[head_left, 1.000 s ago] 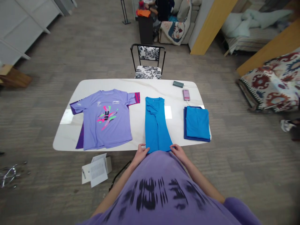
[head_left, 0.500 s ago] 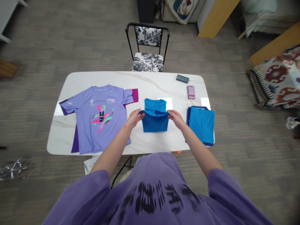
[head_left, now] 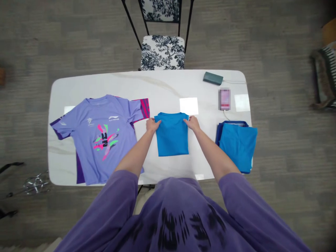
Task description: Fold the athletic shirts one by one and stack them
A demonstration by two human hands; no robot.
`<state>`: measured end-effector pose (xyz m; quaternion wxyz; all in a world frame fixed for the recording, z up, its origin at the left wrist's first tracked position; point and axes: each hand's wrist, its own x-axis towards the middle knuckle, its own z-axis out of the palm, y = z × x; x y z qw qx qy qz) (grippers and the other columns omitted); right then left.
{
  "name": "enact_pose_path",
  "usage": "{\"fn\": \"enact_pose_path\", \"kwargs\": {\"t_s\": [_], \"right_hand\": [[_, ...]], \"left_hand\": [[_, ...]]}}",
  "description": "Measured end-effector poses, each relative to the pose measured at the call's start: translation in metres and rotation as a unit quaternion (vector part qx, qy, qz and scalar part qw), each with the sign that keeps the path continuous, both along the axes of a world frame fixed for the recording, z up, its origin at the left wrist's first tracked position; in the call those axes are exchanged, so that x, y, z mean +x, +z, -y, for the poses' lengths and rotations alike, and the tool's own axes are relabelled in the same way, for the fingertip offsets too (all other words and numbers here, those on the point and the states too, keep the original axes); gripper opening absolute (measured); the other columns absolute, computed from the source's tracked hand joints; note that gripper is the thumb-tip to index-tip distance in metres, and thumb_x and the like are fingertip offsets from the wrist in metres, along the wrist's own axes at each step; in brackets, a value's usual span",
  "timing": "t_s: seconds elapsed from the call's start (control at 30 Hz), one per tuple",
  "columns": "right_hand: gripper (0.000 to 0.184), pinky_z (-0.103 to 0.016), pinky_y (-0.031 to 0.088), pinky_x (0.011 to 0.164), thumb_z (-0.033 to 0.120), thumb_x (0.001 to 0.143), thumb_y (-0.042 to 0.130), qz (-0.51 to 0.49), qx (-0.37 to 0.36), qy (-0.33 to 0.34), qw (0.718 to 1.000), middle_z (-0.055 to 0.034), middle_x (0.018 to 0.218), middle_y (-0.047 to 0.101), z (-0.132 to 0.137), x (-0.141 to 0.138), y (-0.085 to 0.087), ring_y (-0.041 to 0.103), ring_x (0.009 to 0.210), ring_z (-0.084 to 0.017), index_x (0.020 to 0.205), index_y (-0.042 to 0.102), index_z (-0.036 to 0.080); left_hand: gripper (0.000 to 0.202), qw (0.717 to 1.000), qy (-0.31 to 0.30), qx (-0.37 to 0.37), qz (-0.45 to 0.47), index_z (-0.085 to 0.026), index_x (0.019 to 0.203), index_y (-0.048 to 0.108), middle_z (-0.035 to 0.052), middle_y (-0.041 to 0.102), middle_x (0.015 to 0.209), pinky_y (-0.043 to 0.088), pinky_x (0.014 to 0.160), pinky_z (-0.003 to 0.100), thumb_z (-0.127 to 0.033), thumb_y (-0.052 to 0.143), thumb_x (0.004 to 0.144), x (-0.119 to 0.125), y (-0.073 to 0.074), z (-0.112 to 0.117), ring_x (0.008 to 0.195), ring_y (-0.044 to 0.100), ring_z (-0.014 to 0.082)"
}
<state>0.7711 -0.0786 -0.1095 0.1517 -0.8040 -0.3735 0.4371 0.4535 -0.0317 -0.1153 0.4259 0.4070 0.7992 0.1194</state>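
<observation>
A blue T-shirt (head_left: 172,136), folded into a small rectangle, lies on the white table (head_left: 162,85) in front of me. My left hand (head_left: 153,125) pinches its far left corner, thumb on top. At the far right corner my right hand (head_left: 192,123) grips the cloth the same way. To the left a lilac T-shirt (head_left: 86,140) with a bright print is spread out, its sleeves to the sides. A stack of folded blue clothes (head_left: 237,145) sits at the table's right end, beyond my right forearm.
A phone (head_left: 224,99) with a cable lies behind the folded stack, and a dark green case-like block (head_left: 212,78) is near the back right edge. Across the table stands a chair (head_left: 162,52) with a patterned seat. A metal stand (head_left: 36,183) is on the floor at left.
The raised top fold of the blue T-shirt has been laid over toward the far edge, and both hands moved with it to the far corners. The view has tilted down and closer.
</observation>
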Motion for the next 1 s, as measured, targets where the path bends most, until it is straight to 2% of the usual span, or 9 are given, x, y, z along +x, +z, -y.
{"fn": "enact_pose_path", "kwargs": {"t_s": [0.1, 0.2, 0.27, 0.37, 0.47, 0.6, 0.73, 0.83, 1.0], "right_hand": [[0.044, -0.048, 0.056, 0.114, 0.05, 0.088, 0.086, 0.019, -0.002, 0.023, 1.0, -0.015, 0.131, 0.075, -0.01, -0.011, -0.015, 0.068, 0.131, -0.036, 0.117, 0.068, 0.022], [0.032, -0.05, 0.054, 0.114, 0.042, 0.09, 0.081, 0.018, 0.013, 0.049, 0.999, -0.0127, 0.127, 0.074, -0.011, -0.019, -0.019, 0.068, 0.123, -0.034, 0.112, 0.067, 0.024], [0.027, -0.047, 0.056, 0.109, 0.038, 0.093, 0.076, -0.007, 0.037, 0.056, 0.998, -0.0084, 0.118, 0.076, -0.005, -0.022, -0.016, 0.069, 0.115, -0.031, 0.114, 0.064, 0.026], [0.027, -0.044, 0.057, 0.102, 0.042, 0.096, 0.07, -0.04, 0.073, 0.064, 0.994, -0.0027, 0.107, 0.076, 0.011, -0.024, 0.0, 0.068, 0.104, -0.028, 0.117, 0.06, 0.029], [0.031, -0.044, 0.057, 0.101, 0.049, 0.094, 0.068, -0.067, 0.125, 0.052, 0.989, -0.0026, 0.11, 0.075, 0.037, -0.026, 0.026, 0.068, 0.102, -0.027, 0.116, 0.058, 0.029], [0.04, -0.041, 0.055, 0.099, 0.058, 0.091, 0.072, -0.141, 0.227, 0.017, 0.963, -0.0002, 0.106, 0.071, 0.092, -0.027, 0.077, 0.066, 0.101, -0.025, 0.115, 0.057, 0.029], [0.042, -0.037, 0.052, 0.088, 0.062, 0.093, 0.074, -0.173, 0.29, -0.001, 0.941, 0.0019, 0.1, 0.068, 0.174, -0.027, 0.138, 0.064, 0.094, -0.023, 0.115, 0.059, 0.03], [0.041, -0.035, 0.049, 0.079, 0.062, 0.096, 0.077, -0.177, 0.321, 0.005, 0.93, 0.0032, 0.095, 0.064, 0.242, -0.021, 0.186, 0.059, 0.086, -0.021, 0.116, 0.06, 0.03], [0.044, -0.034, 0.048, 0.077, 0.063, 0.099, 0.081, -0.157, 0.372, -0.018, 0.915, 0.0027, 0.096, 0.065, 0.353, 0.006, 0.267, 0.059, 0.084, -0.02, 0.117, 0.059, 0.03]], "left_hand": [[0.051, 1.0, -0.015, -0.001, -0.02, -0.02, 0.108, 0.071, 0.0229, 0.067, 0.151, 0.044, 0.127, 0.054, -0.035, 0.103, 0.071, 0.014, -0.012, -0.012, 0.16, 0.05, 0.046], [0.039, 0.999, -0.031, -0.004, 0.009, -0.02, 0.1, 0.071, 0.0176, 0.076, 0.131, 0.05, 0.122, 0.051, -0.028, 0.1, 0.074, 0.028, -0.014, -0.014, 0.145, 0.064, 0.0417], [0.035, 0.998, -0.032, 0.003, 0.045, -0.019, 0.104, 0.071, 0.0136, 0.08, 0.119, 0.056, 0.116, 0.047, -0.026, 0.095, 0.08, 0.034, -0.008, -0.008, 0.129, 0.073, 0.0345], [0.04, 0.993, -0.018, 0.025, 0.113, -0.017, 0.119, 0.071, 0.0119, 0.083, 0.118, 0.063, 0.107, 0.042, -0.031, 0.091, 0.087, 0.034, 0.012, 0.009, 0.115, 0.079, 0.0273], [0.045, 0.982, -0.013, 0.042, 0.184, -0.016, 0.119, 0.075, 0.0126, 0.085, 0.115, 0.067, 0.101, 0.042, -0.042, 0.092, 0.087, 0.023, 0.046, 0.036, 0.11, 0.081, 0.0284], [0.056, 0.962, -0.024, 0.094, 0.254, -0.016, 0.116, 0.08, 0.0108, 0.086, 0.113, 0.068, 0.101, 0.043, -0.054, 0.096, 0.078, -0.001, 0.099, 0.088, 0.106, 0.081, 0.0289], [0.06, 0.929, -0.064, 0.176, 0.319, -0.019, 0.112, 0.08, 0.0064, 0.084, 0.106, 0.067, 0.093, 0.038, -0.057, 0.102, 0.071, -0.023, 0.157, 0.154, 0.098, 0.078, 0.0245], [0.053, 0.916, -0.111, 0.201, 0.33, -0.021, 0.106, 0.078, 0.0024, 0.079, 0.098, 0.063, 0.085, 0.033, -0.055, 0.102, 0.074, -0.03, 0.205, 0.207, 0.09, 0.075, 0.0206], [0.046, 0.889, -0.194, 0.213, 0.356, -0.023, 0.107, 0.076, -0.0008, 0.073, 0.092, 0.058, 0.079, 0.029, -0.054, 0.099, 0.083, -0.009, 0.281, 0.294, 0.083, 0.069, 0.0176]]}}
